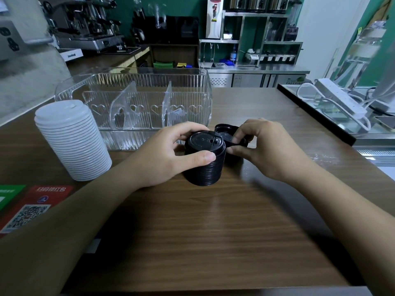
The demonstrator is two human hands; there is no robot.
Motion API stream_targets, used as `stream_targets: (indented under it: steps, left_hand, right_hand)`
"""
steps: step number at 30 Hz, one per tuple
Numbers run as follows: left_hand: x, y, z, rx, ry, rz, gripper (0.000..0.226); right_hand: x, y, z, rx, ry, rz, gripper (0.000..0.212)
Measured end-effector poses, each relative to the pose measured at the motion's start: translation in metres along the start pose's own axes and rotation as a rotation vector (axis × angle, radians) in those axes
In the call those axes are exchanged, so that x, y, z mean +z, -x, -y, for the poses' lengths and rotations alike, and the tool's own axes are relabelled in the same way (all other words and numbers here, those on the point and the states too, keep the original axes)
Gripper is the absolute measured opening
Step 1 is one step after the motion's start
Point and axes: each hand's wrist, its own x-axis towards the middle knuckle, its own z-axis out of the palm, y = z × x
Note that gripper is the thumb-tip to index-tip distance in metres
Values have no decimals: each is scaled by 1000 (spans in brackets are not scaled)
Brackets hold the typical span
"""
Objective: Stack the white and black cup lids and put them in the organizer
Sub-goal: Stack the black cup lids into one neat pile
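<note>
Near the frame centre, a black lid stack (204,161) is gripped by the left hand (171,154); another black lid (230,138) is pinched by the right hand (263,146), with the white lid stack (72,142) at left.

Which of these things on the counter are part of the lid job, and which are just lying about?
Part of the job:
black lid stack, gripped by the left hand
loose black lids, pinched by the right hand
white lid stack
clear organizer

Lying about:
QR code cards
white power strip
espresso machine
</note>
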Motion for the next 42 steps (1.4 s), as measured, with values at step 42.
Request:
stream_targets:
  steps: [42]
  left_hand:
    - [1, 4, -8, 270, -113, -266, 84]
  right_hand:
    - [-15, 11, 50, -106, -426, -260, 22]
